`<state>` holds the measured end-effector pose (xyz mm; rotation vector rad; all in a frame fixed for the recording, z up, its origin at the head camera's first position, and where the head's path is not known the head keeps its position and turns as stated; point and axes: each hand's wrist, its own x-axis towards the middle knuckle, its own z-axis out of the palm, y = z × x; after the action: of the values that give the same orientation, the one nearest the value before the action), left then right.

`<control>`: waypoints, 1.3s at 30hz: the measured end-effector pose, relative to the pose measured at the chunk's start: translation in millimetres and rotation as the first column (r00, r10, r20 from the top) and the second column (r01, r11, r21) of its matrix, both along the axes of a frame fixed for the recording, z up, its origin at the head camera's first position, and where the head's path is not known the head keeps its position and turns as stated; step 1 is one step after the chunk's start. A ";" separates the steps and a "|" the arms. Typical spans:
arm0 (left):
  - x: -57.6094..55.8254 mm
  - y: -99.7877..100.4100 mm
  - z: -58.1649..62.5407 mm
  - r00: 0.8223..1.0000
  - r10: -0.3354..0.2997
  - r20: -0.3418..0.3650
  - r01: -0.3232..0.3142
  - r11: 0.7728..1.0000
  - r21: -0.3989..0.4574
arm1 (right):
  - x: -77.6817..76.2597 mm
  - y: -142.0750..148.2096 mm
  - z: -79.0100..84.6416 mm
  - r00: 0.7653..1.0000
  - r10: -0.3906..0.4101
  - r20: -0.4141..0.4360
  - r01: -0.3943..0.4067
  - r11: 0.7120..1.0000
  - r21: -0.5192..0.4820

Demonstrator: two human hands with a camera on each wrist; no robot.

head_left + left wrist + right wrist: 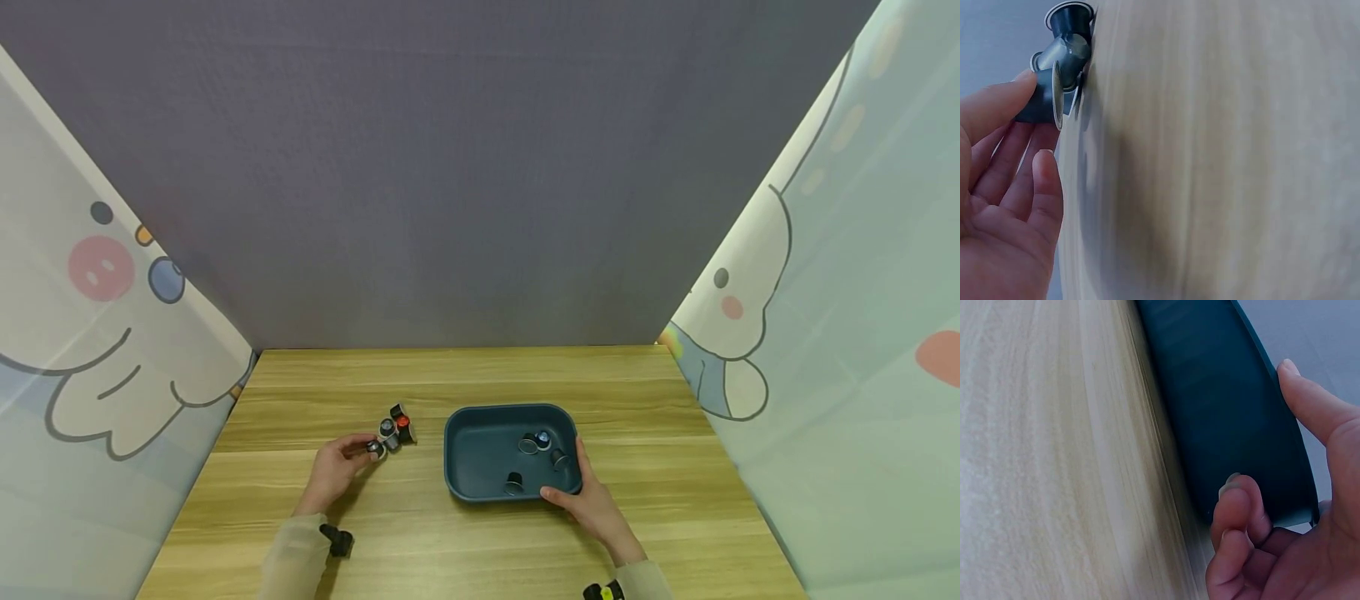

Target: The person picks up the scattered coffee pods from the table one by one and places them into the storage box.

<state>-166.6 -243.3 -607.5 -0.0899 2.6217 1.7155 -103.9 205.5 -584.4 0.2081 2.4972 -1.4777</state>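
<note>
My left hand (333, 471) pinches a dark coffee capsule (1040, 103) between thumb and fingers, its pale rim facing the tabletop side in the left wrist view. That capsule is right beside a small heap of coffee capsules (387, 427), one of them with a red end (403, 422). With thumb and fingers my right hand (596, 504) grips the near right corner of a dark blue-green tray (480, 408). Its thumb lies over the tray's rim (1294, 434) in the right wrist view. Inside the tray, toward its right half, lie several capsules (528, 444), one with a blue end (543, 438).
A light wooden table (450, 550) carries everything. A grey panel (450, 183) stands along its back edge, and patterned curtains (847, 317) hang at both sides. Bare tabletop lies between the heap and the tray.
</note>
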 end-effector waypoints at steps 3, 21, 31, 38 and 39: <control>-0.8 -1.9 1.6 1.000 0.008 0.014 -0.008 1.000 -0.006 | 0.4 0.0 0.6 1.000 0.001 0.013 0.000 1.000 -0.027; -1.1 -3.7 31.0 0.999 -0.012 -0.043 0.010 0.999 -0.035 | 0.5 -0.6 4.3 1.000 -0.003 0.023 0.004 1.000 -0.021; -3.1 -0.3 43.7 0.994 -0.040 -0.099 0.036 0.998 -0.046 | 0.5 -0.5 3.1 1.000 -0.002 0.017 0.002 1.000 -0.020; -3.6 5.1 55.5 0.987 -0.056 -0.153 0.046 0.997 -0.066 | 0.9 -0.6 2.5 1.000 -0.002 0.009 0.002 1.000 -0.017; -3.6 6.0 56.8 0.986 -0.056 -0.160 0.045 0.996 -0.072 | 1.0 -0.8 2.7 1.000 -0.002 0.009 0.002 1.000 -0.016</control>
<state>-170.2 -237.3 -550.7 0.1202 2.7693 1.6852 -102.9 204.8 -581.7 0.2145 2.4776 -1.4937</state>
